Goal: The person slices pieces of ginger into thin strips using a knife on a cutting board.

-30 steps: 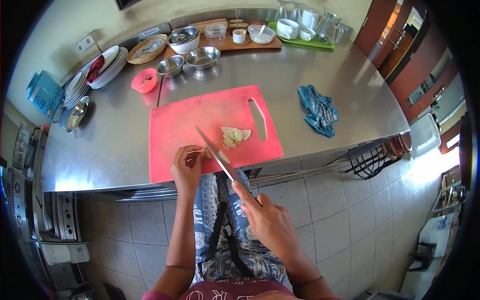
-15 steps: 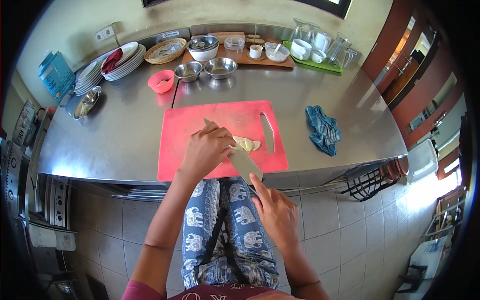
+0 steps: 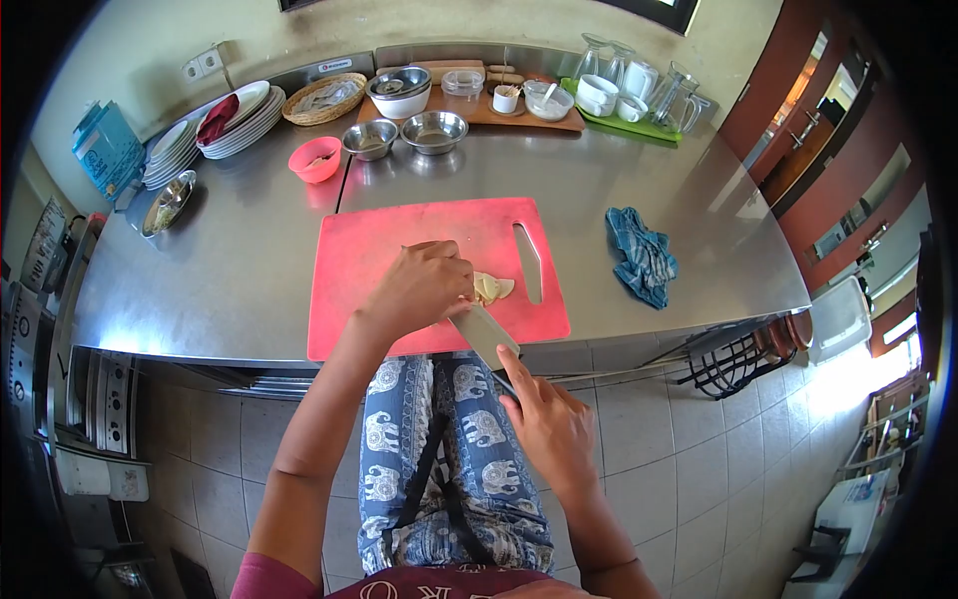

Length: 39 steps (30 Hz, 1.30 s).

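Observation:
My right hand [image 3: 547,419] is closed round the handle of a knife, its index finger stretched along the top of the blade. The knife blade [image 3: 486,334] slants up and left over the near edge of a pink cutting board [image 3: 369,235]. Over the far part of the blade bends my left hand [image 3: 424,287], fingers curled and pressed together. Whatever those fingers grip is hidden beneath them. Pale, thin slices [image 3: 492,289] of some peeled food lie in a small heap on the board, just right of the left fingertips.
A crumpled blue cloth [image 3: 642,258] lies right of the board on the steel counter [image 3: 559,170]. Behind are a pink bowl [image 3: 315,160], steel bowls [image 3: 434,132], stacked plates [image 3: 244,125] and a wooden tray [image 3: 544,120]. Glassware stands on a green tray [image 3: 639,133].
My left hand has shifted slightly, and the knife tip that showed beyond it is now covered. The right hand keeps its hold on the knife. The view has moved slightly.

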{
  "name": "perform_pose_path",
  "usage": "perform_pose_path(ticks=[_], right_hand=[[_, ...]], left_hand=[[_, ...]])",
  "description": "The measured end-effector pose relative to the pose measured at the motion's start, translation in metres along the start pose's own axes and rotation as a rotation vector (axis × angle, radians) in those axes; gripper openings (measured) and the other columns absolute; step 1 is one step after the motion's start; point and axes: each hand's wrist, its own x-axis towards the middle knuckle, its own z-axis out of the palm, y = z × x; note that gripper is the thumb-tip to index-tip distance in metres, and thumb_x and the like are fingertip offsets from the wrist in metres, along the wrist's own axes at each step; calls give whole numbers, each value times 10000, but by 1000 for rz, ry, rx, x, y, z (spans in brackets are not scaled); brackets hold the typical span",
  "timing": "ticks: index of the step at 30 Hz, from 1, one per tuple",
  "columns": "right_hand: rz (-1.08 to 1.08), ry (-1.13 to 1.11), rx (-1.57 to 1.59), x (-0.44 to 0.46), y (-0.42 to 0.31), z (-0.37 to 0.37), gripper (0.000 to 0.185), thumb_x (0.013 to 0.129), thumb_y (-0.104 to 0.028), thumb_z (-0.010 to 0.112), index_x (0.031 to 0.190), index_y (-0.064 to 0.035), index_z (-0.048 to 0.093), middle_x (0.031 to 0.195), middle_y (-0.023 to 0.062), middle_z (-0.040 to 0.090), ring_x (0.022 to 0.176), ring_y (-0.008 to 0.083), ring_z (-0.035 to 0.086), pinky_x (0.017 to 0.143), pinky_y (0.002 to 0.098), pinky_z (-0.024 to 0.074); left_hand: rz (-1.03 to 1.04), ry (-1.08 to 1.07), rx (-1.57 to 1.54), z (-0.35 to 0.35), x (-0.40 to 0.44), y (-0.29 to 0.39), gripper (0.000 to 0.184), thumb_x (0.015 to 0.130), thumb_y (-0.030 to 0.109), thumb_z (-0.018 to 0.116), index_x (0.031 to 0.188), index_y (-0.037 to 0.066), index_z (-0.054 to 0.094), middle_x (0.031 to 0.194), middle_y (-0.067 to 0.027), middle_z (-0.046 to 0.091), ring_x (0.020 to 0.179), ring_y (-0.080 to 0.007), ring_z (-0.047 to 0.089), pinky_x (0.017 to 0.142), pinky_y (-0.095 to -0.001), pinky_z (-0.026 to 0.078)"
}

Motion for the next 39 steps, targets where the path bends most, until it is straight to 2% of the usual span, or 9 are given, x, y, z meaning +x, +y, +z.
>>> perform_pose_path(ticks=[6,9,15,18,22,25,27,33,39], right_hand=[[-20,50,5,3,2,5,734,799,-194,731,1449,-229,392,723,-1,584,620,163,621,523,319,527],[-11,62,39,3,2,6,737,802,-202,731,1452,-229,386,722,3,588,612,171,623,524,323,528],[43,-34,87,-8,-5,0,697,829,-218,712,1446,-223,387,734,31,600,616,208,642,537,351,528],[94,-59,233,-14,0,2,617,878,-210,665,1432,-189,395,832,83,648,693,267,666,593,391,539],[148,-26,536,-22,0,0,501,952,-157,546,1426,-143,384,1064,179,641,859,339,663,716,438,538],[188,-100,643,-29,-5,-1,477,976,-119,484,1437,-131,361,1173,215,606,941,363,648,774,450,530],[179,-131,689,-29,-11,-1,476,984,-106,459,1446,-138,348,1187,216,597,954,368,642,791,453,525],[124,-138,573,-28,-16,8,540,983,-135,477,1490,-183,298,839,140,562,691,318,607,595,437,514],[118,-154,550,-25,-22,5,552,976,-142,497,1491,-184,304,799,122,537,628,303,581,535,425,501]], left_hand=[[58,-11,106,5,5,-6,79,714,216,715,748,147,697,813,78,636,831,-138,571,735,-300,524],[22,101,65,9,11,-10,69,723,187,699,766,135,682,813,67,630,847,-138,579,730,-303,523],[-16,131,94,12,22,-19,136,755,122,665,885,133,706,913,64,672,871,-164,612,723,-326,530],[-112,341,28,3,22,-8,200,776,55,651,956,117,713,965,30,694,862,-194,634,750,-334,537],[-586,592,-303,-9,-10,0,215,816,21,681,1029,58,689,926,-77,700,771,-177,676,707,-294,554],[-847,506,-505,7,-40,11,194,825,50,706,1018,37,690,941,-81,691,776,-152,680,683,-287,557],[-891,503,-597,22,-52,24,175,817,46,712,990,25,696,953,-78,683,783,-154,682,694,-291,557],[-928,573,-737,45,-62,38,119,802,20,717,915,-13,705,950,-93,671,807,-165,686,718,-291,553],[-953,590,-705,45,-63,41,96,789,-3,716,882,-27,715,870,-99,679,786,-174,684,731,-288,550]])
